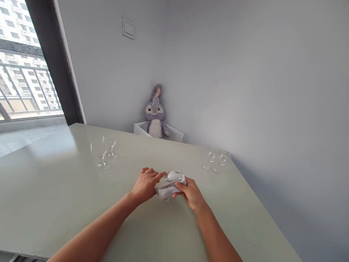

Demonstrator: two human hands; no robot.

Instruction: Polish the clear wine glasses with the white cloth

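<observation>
Near the middle of the table, a clear stemmed glass (pixel 173 176) lies tilted on its side between my hands, its stem end towards the left. My left hand (pixel 147 182) is closed at that stem end; its fingertips are partly hidden. A pale grey-white cloth (pixel 166 191) hangs below the bowl and covers part of it. Gripping the cloth at the bowl end is my right hand (pixel 189 192), thumb on top and fingers underneath. Whitish material shows through the bowl, but I cannot tell whether it is inside or behind.
Two stemmed glasses (pixel 102 163) stand upright on the left of the pale table (pixel 47 201). Two more glasses (pixel 217 164) stand near its far right edge. Behind the table, a plush rabbit (pixel 155 119) sits in a white perforated basket (pixel 174 134) against the wall.
</observation>
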